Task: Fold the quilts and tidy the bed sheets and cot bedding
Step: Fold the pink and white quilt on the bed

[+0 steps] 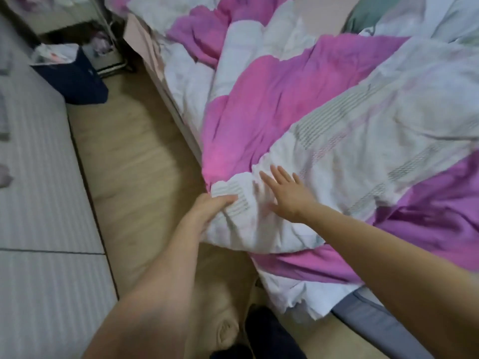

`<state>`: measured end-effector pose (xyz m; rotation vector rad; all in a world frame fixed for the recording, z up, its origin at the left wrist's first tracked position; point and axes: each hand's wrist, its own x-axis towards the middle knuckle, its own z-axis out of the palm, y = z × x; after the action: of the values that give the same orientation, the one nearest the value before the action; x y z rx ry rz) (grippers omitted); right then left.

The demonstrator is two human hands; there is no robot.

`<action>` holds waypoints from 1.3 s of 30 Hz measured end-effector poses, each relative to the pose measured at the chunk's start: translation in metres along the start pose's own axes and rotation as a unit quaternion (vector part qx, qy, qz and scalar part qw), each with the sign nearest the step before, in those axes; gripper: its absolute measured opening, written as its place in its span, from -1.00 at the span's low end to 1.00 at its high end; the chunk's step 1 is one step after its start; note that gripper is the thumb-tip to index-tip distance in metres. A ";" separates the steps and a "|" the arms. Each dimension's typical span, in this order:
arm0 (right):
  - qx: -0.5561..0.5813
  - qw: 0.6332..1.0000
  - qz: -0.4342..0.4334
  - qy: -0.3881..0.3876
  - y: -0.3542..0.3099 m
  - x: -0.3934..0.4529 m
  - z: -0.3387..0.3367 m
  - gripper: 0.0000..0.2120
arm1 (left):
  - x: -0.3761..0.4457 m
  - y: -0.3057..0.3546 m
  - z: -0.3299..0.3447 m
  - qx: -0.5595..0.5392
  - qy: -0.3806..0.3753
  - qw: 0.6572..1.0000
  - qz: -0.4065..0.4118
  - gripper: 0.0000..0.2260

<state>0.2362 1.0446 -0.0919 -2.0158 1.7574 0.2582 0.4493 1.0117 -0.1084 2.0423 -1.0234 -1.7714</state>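
A large quilt (298, 99) in pink, purple and white patches lies rumpled over the bed, its near corner hanging off the bed's left side. My left hand (210, 208) grips that white striped corner from the side, thumb on top of the fabric. My right hand (287, 193) rests flat on the quilt just to the right, fingers spread and straight. A second pale quilt (440, 27) is bunched at the far right of the bed.
A beige wooden floor (134, 151) runs between the bed and a pale striped mattress or mat (39, 203) on the left. A dark blue bag (75, 79) with clutter stands at the far left. Grey bedding edge (375, 320) shows bottom right.
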 end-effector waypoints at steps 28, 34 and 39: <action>-0.196 0.966 -0.152 -0.065 0.110 -0.159 0.127 -0.33 | -0.085 -0.163 0.134 -0.389 -0.200 0.895 -0.085 -0.82; -0.222 0.962 -0.092 -0.128 0.115 -0.178 0.099 -0.40 | -0.115 -0.175 0.140 0.346 -0.009 0.933 -0.096 -0.73; -0.213 0.973 -0.067 -0.058 0.125 -0.199 0.033 -0.58 | -0.156 -0.110 0.148 0.554 -0.104 0.824 0.055 -0.66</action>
<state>0.0853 1.2259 -0.0622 -2.3461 1.5835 0.7489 0.3455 1.2288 -0.0888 2.1950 -2.6405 -1.4496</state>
